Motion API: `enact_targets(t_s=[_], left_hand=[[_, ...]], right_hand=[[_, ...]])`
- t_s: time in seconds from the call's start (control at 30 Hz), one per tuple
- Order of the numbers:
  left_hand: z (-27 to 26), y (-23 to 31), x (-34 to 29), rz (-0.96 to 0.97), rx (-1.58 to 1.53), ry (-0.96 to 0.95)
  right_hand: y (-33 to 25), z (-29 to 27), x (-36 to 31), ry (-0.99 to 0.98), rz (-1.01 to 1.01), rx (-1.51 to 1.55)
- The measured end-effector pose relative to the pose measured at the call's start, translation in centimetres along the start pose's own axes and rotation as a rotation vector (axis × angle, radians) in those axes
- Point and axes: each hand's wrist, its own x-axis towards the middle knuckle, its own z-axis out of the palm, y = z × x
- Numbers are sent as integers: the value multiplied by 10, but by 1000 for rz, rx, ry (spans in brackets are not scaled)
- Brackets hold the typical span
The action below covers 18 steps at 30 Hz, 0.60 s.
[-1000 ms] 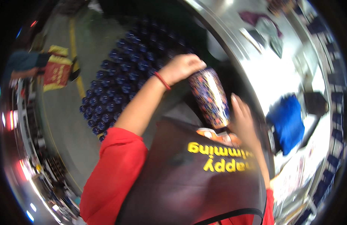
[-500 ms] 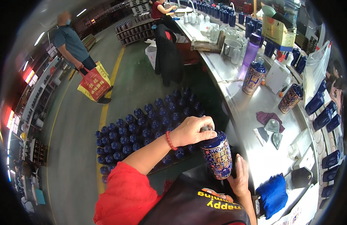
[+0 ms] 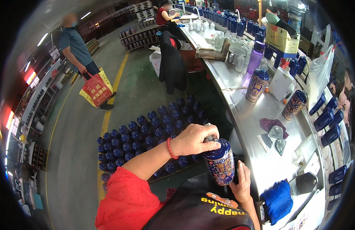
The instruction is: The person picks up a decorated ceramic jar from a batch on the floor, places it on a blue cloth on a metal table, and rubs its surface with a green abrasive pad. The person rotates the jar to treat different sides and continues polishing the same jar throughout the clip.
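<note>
A dark blue ceramic bottle (image 3: pixel 224 168) with a gold and floral pattern stands tilted in front of my apron. My left hand (image 3: pixel 193 141), with a red bead bracelet at the wrist, is closed around its neck; the fingers hide most of the neck. Low on the bottle's right side, my right hand (image 3: pixel 242 184) steadies the base, its fingers pointing upward. To the right, on the metal bench (image 3: pixel 248 126), are two similar patterned bottles (image 3: pixel 257 85), a purple cloth (image 3: pixel 272 127), small translucent pieces (image 3: pixel 280 146) and a blue cloth (image 3: pixel 278 201).
Rows of plain blue bottles (image 3: pixel 141 134) cover the floor left of the bench. A person (image 3: pixel 75 48) with a red and yellow bag (image 3: pixel 96 89) stands beyond them. Farther along the bench are a purple drinking bottle (image 3: pixel 255 57), a metal mug (image 3: pixel 235 55) and a white jug (image 3: pixel 282 82).
The bottle and both hands have shifted slightly left and down in the picture, along with a small shift of the whole view. My hold on the bottle looks the same.
</note>
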Motion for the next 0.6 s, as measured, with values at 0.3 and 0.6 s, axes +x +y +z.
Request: enact_targets(t_s=[0.3,0.6], left_hand=[[3,23,1,155,180,98],[3,6,1,162,414,144]], right_hand=[[5,9,6,5,67,-22],[-9,-2,23,-8,76,-58]])
